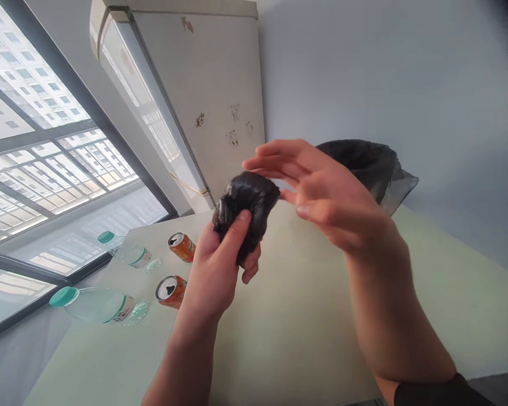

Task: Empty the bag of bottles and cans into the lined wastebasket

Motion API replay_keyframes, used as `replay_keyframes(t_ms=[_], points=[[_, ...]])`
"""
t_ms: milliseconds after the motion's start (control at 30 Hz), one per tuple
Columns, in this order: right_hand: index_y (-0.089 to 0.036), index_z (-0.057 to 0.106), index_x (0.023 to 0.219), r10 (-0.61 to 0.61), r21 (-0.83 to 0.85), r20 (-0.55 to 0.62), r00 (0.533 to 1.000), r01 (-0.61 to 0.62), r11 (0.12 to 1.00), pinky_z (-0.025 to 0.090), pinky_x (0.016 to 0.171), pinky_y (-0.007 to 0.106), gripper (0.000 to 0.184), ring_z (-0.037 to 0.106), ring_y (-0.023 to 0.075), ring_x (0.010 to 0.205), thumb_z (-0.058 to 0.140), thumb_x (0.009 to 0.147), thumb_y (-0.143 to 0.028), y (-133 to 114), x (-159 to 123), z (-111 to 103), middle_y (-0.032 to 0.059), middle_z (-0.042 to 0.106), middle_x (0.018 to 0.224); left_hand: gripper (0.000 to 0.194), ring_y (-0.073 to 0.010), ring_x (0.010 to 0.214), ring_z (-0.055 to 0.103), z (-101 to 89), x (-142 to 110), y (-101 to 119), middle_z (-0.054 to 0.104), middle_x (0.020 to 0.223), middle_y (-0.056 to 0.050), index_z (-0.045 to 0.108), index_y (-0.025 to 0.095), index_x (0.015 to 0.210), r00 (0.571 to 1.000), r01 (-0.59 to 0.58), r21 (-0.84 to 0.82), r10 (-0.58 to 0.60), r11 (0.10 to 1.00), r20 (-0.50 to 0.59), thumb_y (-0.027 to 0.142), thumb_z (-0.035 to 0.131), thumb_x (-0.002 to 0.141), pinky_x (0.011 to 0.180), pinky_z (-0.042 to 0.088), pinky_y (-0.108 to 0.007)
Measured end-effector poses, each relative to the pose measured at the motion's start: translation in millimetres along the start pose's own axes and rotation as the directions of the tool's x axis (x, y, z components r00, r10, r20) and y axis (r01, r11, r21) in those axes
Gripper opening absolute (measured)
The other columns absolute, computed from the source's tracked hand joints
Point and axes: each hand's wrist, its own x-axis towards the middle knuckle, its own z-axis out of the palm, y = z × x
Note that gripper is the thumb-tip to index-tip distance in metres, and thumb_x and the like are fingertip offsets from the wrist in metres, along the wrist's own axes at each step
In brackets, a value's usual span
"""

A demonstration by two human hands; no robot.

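Note:
My left hand [222, 254] is wrapped round a crumpled black plastic bag [254, 197], its thumb pressed across the front of the wad. The bag is bunched into a compact, shiny lump above the table. Just to the right of it, my right hand [317, 186] is held up with its fingers stretched out and apart. Its fingertips come close to the bag's upper right edge; whether they touch it I cannot tell. Behind my right wrist is a bin lined with a black bag [359, 155], partly hidden by that hand.
On the left of the pale table [279, 344] stand two orange cans, a nearer can [178, 293] and a farther can [186, 248]. Beside them are two clear bottles with green caps, a nearer bottle [95, 304] and a farther bottle [127, 248]. A fridge [203, 67] stands behind, with windows leftward.

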Motion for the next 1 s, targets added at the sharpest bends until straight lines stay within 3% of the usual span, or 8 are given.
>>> replay_keyframes(t_ms=[100,267,500,667,767,867,933,1000], points=[[-0.026,0.062,0.138,0.219,0.188,0.064,0.974,-0.227,0.955,0.057,0.105,0.045,0.05,0.062,0.0294,0.131,0.07,0.093,-0.045,0.7,1.7,10.5,0.0088,0.067,0.14,0.027,-0.0086,0.046,0.046,2.6,-1.1,-2.6,0.055,0.062,0.002,0.061,0.019,0.091,0.994,-0.098,0.04,0.1,0.994,-0.049,0.044,0.062,0.101,0.042,0.039,-0.023],[-0.024,0.073,0.119,0.376,0.319,0.234,0.897,-0.436,0.841,0.06,0.059,0.033,0.044,0.074,0.0217,0.073,0.07,0.092,-0.06,6.0,3.3,34.3,0.0066,0.078,0.105,0.035,-0.0099,0.044,0.049,4.9,-1.3,-9.7,0.054,0.056,0.002,0.058,0.02,0.081,0.988,-0.151,0.142,0.144,0.978,0.054,0.044,0.053,0.105,0.045,0.042,-0.024],[-0.02,0.077,0.111,0.382,0.371,0.049,0.923,-0.372,0.851,0.053,0.052,0.029,0.038,0.069,0.0182,0.067,0.068,0.096,-0.054,12.2,3.2,35.5,0.0089,0.079,0.103,0.038,-0.0098,0.048,0.052,0.1,4.2,-5.7,0.059,0.064,0.0,0.058,0.019,0.079,0.99,-0.1,0.252,0.071,0.963,0.123,0.044,0.05,0.107,0.047,0.044,-0.025],[-0.022,0.072,0.121,0.348,0.386,-0.003,0.938,-0.32,0.865,0.049,0.047,0.029,0.041,0.069,0.0192,0.069,0.062,0.098,-0.055,19.3,1.7,40.4,0.0093,0.078,0.108,0.043,-0.0095,0.047,0.053,0.1,4.4,-3.2,0.063,0.065,-0.002,0.06,0.018,0.074,0.996,-0.074,0.369,0.049,0.927,0.078,0.041,0.047,0.108,0.047,0.043,-0.025],[-0.023,0.072,0.119,0.301,0.265,-0.049,0.952,-0.278,0.923,0.049,0.047,0.03,0.037,0.066,0.0183,0.065,0.057,0.101,-0.053,20.8,2.5,45.0,0.0076,0.078,0.105,0.039,-0.0096,0.048,0.054,-2.0,5.1,-3.3,0.067,0.07,-0.003,0.06,0.018,0.075,0.996,-0.057,0.369,0.03,0.928,0.078,0.036,0.046,0.108,0.049,0.043,-0.025],[-0.023,0.072,0.112,0.131,-0.032,-0.172,0.976,-0.138,0.99,0.055,0.061,0.032,0.028,0.068,0.0192,0.076,0.051,0.105,-0.04,19.6,3.8,43.5,0.0064,0.076,0.103,0.038,-0.0099,0.047,0.054,-4.9,5.4,-2.4,0.067,0.069,-0.002,0.057,0.018,0.078,0.993,-0.034,0.273,0.001,0.961,0.117,0.04,0.047,0.107,0.049,0.045,-0.025],[-0.023,0.07,0.111,-0.05,-0.306,-0.219,0.974,-0.02,0.952,0.055,0.072,0.032,0.023,0.067,0.0185,0.085,0.048,0.104,-0.028,18.6,3.7,38.7,0.0053,0.075,0.104,0.04,-0.0102,0.047,0.053,-5.7,4.4,-0.3,0.067,0.069,-0.002,0.057,0.019,0.08,0.991,-0.021,0.199,-0.005,0.98,0.13,0.047,0.048,0.107,0.05,0.047,-0.026],[-0.023,0.068,0.112,-0.193,-0.557,-0.126,0.973,0.091,0.825,0.051,0.074,0.029,0.024,0.065,0.0161,0.087,0.047,0.101,-0.019,18.7,2.6,33.0,0.0037,0.073,0.106,0.046,-0.011,0.05,0.054,-5.1,2.7,2.0,0.068,0.074,-0.004,0.058,0.018,0.083,0.991,-0.026,0.144,0.007,0.989,0.133,0.056,0.046,0.106,0.052,0.05,-0.027]])
